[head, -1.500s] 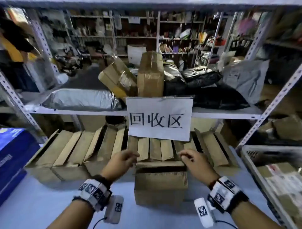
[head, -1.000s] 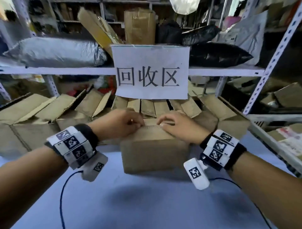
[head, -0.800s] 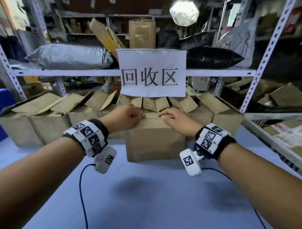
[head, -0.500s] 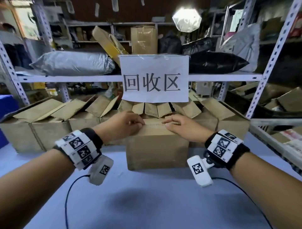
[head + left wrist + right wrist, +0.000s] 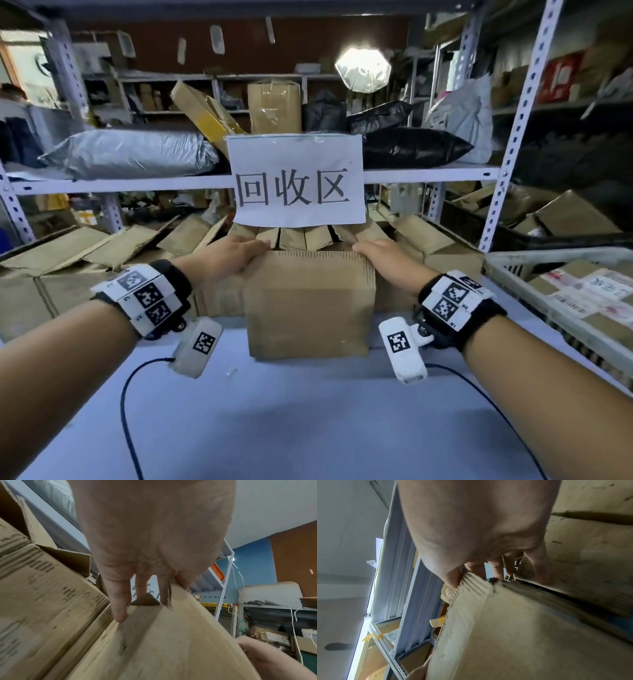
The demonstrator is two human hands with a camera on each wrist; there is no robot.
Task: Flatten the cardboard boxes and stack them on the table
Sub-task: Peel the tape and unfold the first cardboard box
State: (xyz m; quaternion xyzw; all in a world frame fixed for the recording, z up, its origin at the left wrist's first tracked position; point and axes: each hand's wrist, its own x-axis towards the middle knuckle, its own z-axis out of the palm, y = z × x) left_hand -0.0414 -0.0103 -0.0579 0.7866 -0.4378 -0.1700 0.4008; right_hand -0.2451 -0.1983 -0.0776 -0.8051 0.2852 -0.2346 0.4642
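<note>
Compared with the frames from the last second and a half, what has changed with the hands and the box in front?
Both hands have slid apart along the top edge of the front cardboard box: the left hand now grips its left top corner, the right hand its right top corner, where earlier they met at the middle. The box stays upright on the table, and the open boxes behind are unmoved.

The box (image 5: 308,305) stands on the table (image 5: 308,428), before a row of open boxes (image 5: 113,246). A sign (image 5: 296,180) hangs above; a crate (image 5: 534,274) sits right.

A white paper sign (image 5: 296,181) hangs from the metal shelf (image 5: 428,174).
</note>
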